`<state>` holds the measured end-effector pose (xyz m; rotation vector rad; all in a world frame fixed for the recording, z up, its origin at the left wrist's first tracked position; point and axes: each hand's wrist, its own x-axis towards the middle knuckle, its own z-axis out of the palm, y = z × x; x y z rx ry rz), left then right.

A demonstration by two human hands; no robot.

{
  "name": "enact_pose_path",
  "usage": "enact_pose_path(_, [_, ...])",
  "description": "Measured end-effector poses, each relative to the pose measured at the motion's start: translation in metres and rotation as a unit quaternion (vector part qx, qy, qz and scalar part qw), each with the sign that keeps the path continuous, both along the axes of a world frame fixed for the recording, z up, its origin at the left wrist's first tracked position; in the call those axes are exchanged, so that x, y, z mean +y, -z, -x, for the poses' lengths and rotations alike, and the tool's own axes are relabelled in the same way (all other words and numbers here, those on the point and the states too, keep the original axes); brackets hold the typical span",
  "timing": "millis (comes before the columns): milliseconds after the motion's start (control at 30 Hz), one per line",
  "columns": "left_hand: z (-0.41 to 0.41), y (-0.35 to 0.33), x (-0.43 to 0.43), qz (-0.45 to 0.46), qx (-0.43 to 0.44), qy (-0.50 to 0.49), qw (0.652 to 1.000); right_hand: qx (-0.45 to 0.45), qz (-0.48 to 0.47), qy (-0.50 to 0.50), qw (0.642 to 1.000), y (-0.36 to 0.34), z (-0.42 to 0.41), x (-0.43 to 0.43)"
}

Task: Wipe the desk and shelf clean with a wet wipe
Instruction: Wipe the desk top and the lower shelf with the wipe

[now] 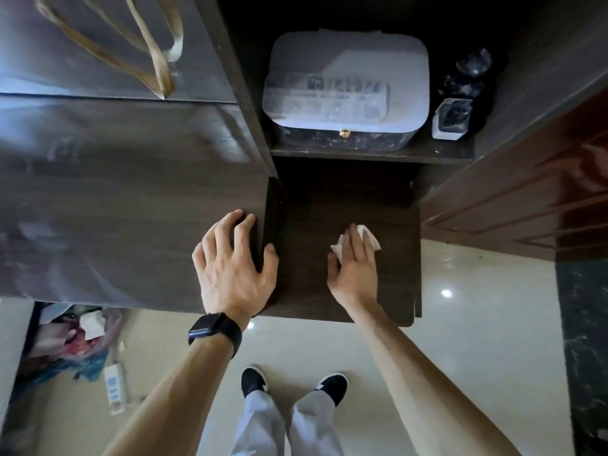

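A dark wooden desk [125, 205] fills the left of the head view. Lower and to its right lies a dark shelf board [388, 284]. My left hand [233, 264] rests flat on the desk's right edge, fingers spread, thumb hanging over the side; a black watch is on that wrist. My right hand [357, 268] presses a crumpled white wet wipe [370, 236] flat against the shelf board, and the wipe shows past my fingertips. An upper shelf [371, 153] sits further back.
On the upper shelf stand a white lidded box [345, 90] and small dark glass jars [454, 118]. A tan strap [158, 70] lies on the desk's far left. A wooden door [526, 205] is at right. Bags [75, 343] and a power strip [115, 390] lie on the tiled floor.
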<state>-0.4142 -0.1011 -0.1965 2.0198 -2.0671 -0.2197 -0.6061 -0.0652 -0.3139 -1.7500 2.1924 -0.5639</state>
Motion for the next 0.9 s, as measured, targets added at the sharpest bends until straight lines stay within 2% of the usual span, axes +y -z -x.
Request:
enact_pose_path(67, [0.0, 0.001, 0.0, 0.004, -0.003, 0.0, 1.0, -0.026, -0.003, -0.071, 0.997, 0.003, -0.018, -0.014])
enact_pose_path(133, [0.001, 0.002, -0.001, 0.005, -0.006, -0.001, 1.0, -0.105, -0.016, -0.073, 0.992, -0.002, -0.033, -0.031])
enact_pose_path(200, [0.001, 0.003, 0.0, 0.007, -0.009, 0.001, 1.0, -0.169, -0.007, -0.014, 0.986, -0.006, -0.046, -0.055])
enact_pose_path(300, [0.0, 0.004, 0.0, 0.011, -0.011, 0.001, 1.0, -0.294, -0.008, 0.08, 0.952, -0.007, -0.059, -0.088])
enact_pose_path(500, [0.0, 0.004, -0.001, 0.017, -0.012, 0.002, 1.0, -0.197, 0.004, 0.104, 0.975, -0.001, -0.065, -0.101])
enact_pose_path(567, [-0.001, 0.004, -0.001, 0.012, -0.013, 0.001, 1.0, -0.165, 0.005, 0.073, 0.984, 0.002, -0.064, -0.1])
enact_pose_path(700, [0.0, 0.004, -0.002, 0.008, -0.016, 0.003, 1.0, -0.106, -0.035, -0.062, 0.992, 0.004, -0.061, -0.089])
enact_pose_path(833, [0.0, 0.004, -0.002, 0.008, -0.018, 0.003, 1.0, -0.025, -0.023, -0.073, 0.997, -0.002, -0.067, -0.094])
enact_pose_path(900, [0.0, 0.004, -0.001, 0.009, -0.022, 0.004, 1.0, -0.046, -0.016, -0.061, 0.997, -0.005, -0.069, -0.103])
